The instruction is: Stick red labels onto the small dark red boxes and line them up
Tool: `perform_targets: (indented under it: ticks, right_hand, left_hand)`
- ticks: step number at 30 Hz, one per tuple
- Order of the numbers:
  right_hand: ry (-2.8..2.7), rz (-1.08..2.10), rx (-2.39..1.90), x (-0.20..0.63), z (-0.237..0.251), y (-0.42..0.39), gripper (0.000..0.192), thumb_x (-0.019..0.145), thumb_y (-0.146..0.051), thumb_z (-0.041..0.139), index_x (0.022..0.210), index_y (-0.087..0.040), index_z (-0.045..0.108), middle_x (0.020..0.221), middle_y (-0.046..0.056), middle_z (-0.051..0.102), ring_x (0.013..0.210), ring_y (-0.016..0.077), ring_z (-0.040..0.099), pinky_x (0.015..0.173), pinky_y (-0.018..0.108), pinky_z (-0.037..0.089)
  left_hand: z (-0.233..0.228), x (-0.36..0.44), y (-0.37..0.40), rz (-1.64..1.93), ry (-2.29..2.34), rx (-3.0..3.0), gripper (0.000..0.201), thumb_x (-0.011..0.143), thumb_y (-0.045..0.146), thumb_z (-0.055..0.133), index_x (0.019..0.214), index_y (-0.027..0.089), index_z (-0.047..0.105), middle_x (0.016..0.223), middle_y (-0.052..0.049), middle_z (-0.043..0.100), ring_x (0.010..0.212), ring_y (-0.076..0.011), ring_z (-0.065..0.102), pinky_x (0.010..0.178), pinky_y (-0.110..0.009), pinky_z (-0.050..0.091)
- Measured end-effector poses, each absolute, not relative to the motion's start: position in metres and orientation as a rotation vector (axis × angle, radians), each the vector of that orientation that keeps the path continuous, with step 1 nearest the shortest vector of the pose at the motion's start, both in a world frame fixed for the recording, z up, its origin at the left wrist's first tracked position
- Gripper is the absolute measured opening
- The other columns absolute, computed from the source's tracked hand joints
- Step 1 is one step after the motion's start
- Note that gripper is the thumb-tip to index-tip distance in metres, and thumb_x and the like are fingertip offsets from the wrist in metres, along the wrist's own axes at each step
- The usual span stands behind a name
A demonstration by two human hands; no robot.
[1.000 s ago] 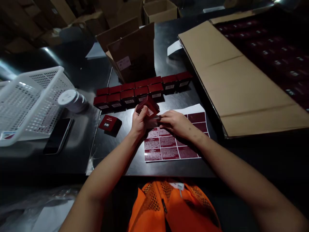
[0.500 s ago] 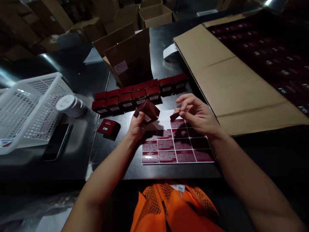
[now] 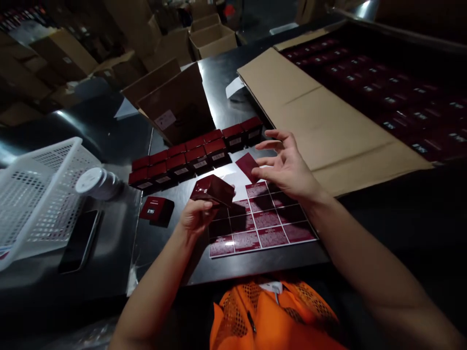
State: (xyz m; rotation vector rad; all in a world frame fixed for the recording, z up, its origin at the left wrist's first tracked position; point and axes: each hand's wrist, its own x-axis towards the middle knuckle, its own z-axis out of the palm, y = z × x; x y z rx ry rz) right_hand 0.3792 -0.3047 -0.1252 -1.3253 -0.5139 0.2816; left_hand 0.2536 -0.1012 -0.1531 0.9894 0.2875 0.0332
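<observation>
Left hand (image 3: 195, 216) clamped round small red box (image 3: 213, 189), tilted above label sheet (image 3: 260, 221) on worktop (image 3: 175, 253), face up for sticking. Right hand (image 3: 288, 167) pinches peeled red label (image 3: 248, 166) at edge, other fingers spread clear of adhesive. Labelled boxes (image 3: 193, 155) rowed behind.

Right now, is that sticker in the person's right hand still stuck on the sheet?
No, peeled off. The sticker hangs from the right hand, raised above the sheet.
</observation>
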Motion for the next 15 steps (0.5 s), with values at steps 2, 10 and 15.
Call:
perform_targets:
  ticks: [2, 10, 15]
  right_hand:
    - [-0.536, 0.272, -1.355, 0.377, -0.123, -0.305, 0.079, 0.065, -0.037, 0.087, 0.125, -0.034, 0.036, 0.12, 0.003, 0.052, 0.079, 0.0126, 0.063, 0.07, 0.03, 0.063]
    - [-0.534, 0.302, -1.492, 0.357, -0.129, -0.294, 0.079, 0.061, -0.04, 0.089, 0.124, -0.03, 0.043, 0.121, 0.005, 0.054, 0.072, 0.0126, 0.062, 0.049, 0.023, 0.054]
    - [-0.421, 0.095, -1.74, 0.36, -0.133, -0.294, 0.08, 0.051, -0.046, 0.093, 0.117, -0.023, 0.054, 0.127, 0.011, 0.058, 0.116, 0.0303, 0.06, 0.086, 0.043, 0.058]
  left_hand:
    - [-0.152, 0.253, -0.1, 0.025, 0.275, 0.998, 0.062, 0.049, 0.037, 0.091, 0.106, 0.023, 0.072, 0.114, -0.011, 0.075, 0.109, -0.0368, 0.07, 0.103, -0.058, 0.05]
    - [-0.155, 0.249, -0.105, -0.037, -0.057, 1.223, 0.057, 0.043, 0.061, 0.093, 0.083, 0.027, 0.071, 0.136, -0.008, 0.064, 0.14, -0.0379, 0.046, 0.117, -0.056, 0.037]
    - [-0.156, 0.247, -0.104, 0.072, -0.087, 1.313, 0.042, 0.058, 0.062, 0.087, 0.077, 0.029, 0.07, 0.13, -0.004, 0.068, 0.142, -0.033, 0.045, 0.117, -0.053, 0.037]
